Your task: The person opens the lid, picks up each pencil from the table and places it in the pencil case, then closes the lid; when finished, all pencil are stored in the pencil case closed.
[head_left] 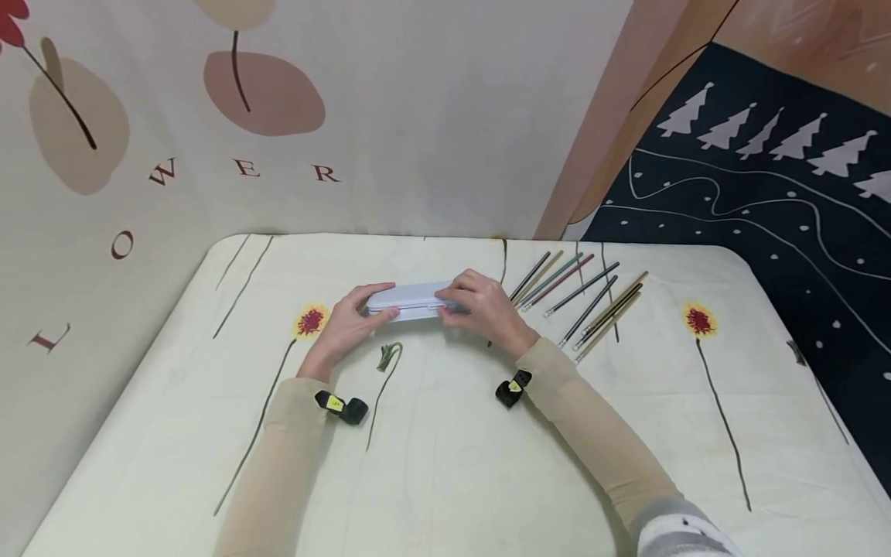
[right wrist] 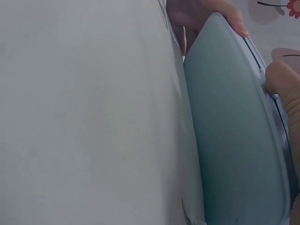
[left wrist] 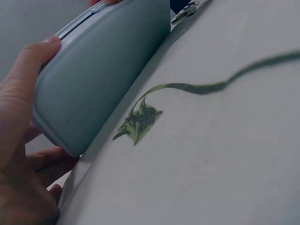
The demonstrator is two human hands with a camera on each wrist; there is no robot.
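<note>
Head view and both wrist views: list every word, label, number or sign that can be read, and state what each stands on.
"L O W E R": spaced reddish-brown letters on the pale wall.
Left-wrist yellow label: marks too small to read.
Right-wrist yellow label: too small to read.
Pencils: any print is too small to read.
Light-blue case: no readable text.

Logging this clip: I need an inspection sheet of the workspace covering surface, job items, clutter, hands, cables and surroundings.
Surface: pale flower-printed cloth, somewhat creased.
Job items: light-blue case, held by both hands.
Clutter: loose pencils, spread to the case's right.
Hands: left hand grips one end; right hand holds near the other.
Cables: nothing seen.
Surroundings: pale printed wall covering behind; dark tree-printed fabric at right.
</note>
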